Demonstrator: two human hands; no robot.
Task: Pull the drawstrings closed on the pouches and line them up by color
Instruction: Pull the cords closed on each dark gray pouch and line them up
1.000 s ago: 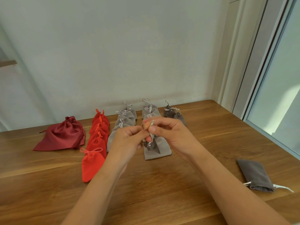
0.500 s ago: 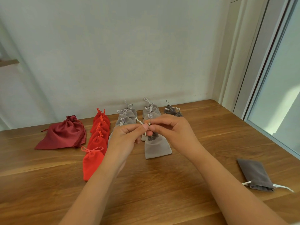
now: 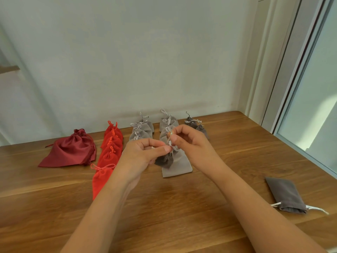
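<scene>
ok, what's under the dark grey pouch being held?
A light grey pouch lies flat on the table beneath the dark grey pouch, which hides its upper left part.

Dark grey pouch (image 3: 164, 160) hangs cinched by its drawstring (image 3: 169, 142); red row (image 3: 111, 148), grey rows (image 3: 144, 127) behind; uncinched pouch (image 3: 285, 195) lies flat, right.

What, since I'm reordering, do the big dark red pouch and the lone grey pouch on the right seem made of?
Dark red pouch: probably satin, glossy, with a bright sheen along its folds. Lone grey pouch: likely velvet or faux suede, matte and soft-looking, with no shine.
</scene>
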